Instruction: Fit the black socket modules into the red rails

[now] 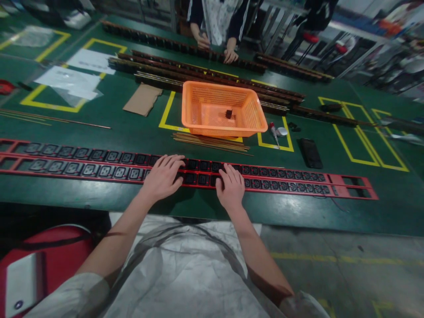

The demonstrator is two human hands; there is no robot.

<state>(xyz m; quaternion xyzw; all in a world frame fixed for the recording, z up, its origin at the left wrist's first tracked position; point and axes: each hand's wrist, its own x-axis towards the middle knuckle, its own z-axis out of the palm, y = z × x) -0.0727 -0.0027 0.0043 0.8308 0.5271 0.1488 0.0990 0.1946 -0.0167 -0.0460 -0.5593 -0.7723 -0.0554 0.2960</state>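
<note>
Two long red power strips (342, 191) lie side by side across the bench in front of me, each lined with black sockets (106, 171). My left hand (163, 177) rests over both strips left of their middle, palm down with fingers stretched out. A short way to the right, my right hand (231, 183) lies on the strips too, its fingers extended. Both hands touch the sockets, and neither grips anything that I can see. The sockets beneath my palms are hidden.
Beyond the strips stands an orange basket (224, 131) holding one small black part (229, 114). Thin rods (208, 142) lie before it; a screwdriver (273, 131) and a black phone-like object (310, 153) lie to its right. Across the bench, another person's hands (231, 55) touch a long dark strip.
</note>
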